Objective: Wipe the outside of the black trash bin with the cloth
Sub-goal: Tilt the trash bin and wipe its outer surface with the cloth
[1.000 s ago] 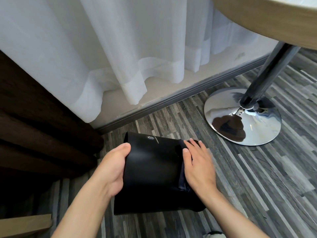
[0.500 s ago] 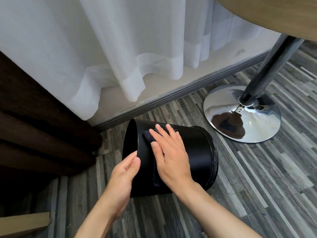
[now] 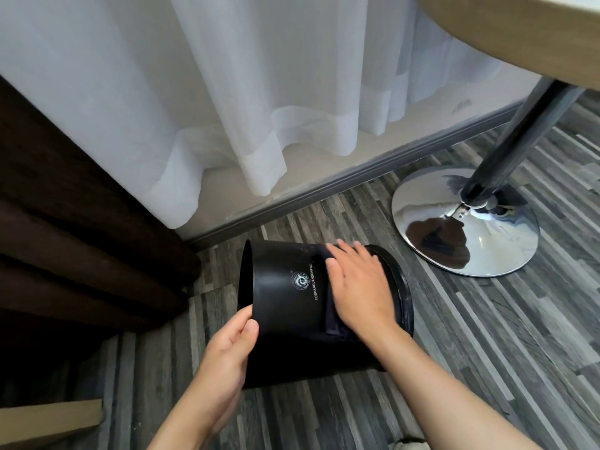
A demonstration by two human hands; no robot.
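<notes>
The black trash bin (image 3: 285, 306) lies on its side on the striped wood floor, its open mouth to the left and its base to the right. A white round logo with lettering faces up. My left hand (image 3: 224, 362) grips the rim at the mouth, thumb on the outer wall. My right hand (image 3: 357, 287) lies flat on the bin's upper side near the base and presses a dark cloth (image 3: 331, 316) against it. Only the cloth's left edge and lower corner show from under my palm.
A chrome round table base (image 3: 464, 241) with a dark pole (image 3: 532, 128) stands close to the right of the bin. White sheer curtains (image 3: 227, 92) and a grey skirting board run behind. Dark brown drapes (image 3: 65, 238) hang left. A wooden edge (image 3: 48, 420) sits bottom left.
The bin has turned, so its logo now faces up. My right hand with the cloth has slid right toward the base. My left hand has shifted to pinch the rim.
</notes>
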